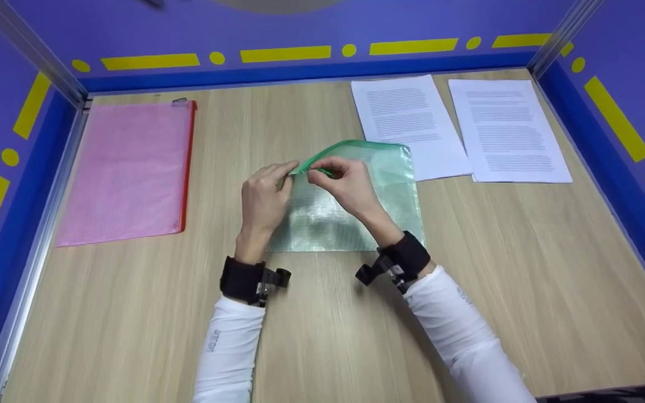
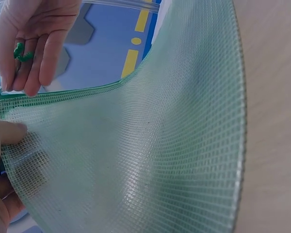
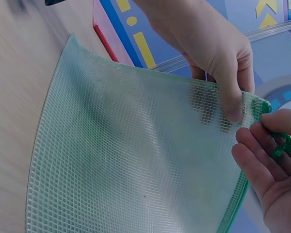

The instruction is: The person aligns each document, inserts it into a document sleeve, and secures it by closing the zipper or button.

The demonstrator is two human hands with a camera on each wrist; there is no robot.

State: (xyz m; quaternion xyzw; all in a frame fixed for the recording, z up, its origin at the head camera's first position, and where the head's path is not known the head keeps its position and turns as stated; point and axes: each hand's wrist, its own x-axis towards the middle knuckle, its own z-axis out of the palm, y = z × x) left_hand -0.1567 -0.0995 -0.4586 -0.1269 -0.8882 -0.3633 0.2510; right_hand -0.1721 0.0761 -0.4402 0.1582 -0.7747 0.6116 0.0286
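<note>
A translucent green mesh zip pouch (image 1: 350, 218) lies at the middle of the table, its zipper edge raised at the upper left. The left hand (image 1: 265, 196) pinches that corner, thumb on the near face and fingers behind, as the right wrist view shows. At the same corner the right hand (image 1: 350, 187) holds a small green zipper pull (image 3: 284, 145) against its fingers, with the thumb at the zipper's end. In the left wrist view the pull (image 2: 23, 53) lies across the curled fingers of the right hand.
A pink zip pouch (image 1: 126, 173) with a red edge lies at the left. Two stacks of printed paper, one (image 1: 412, 123) partly under the green pouch and another (image 1: 510, 131) beside it, lie at the back right. Blue-purple walls (image 1: 277, 33) enclose the table's back and sides.
</note>
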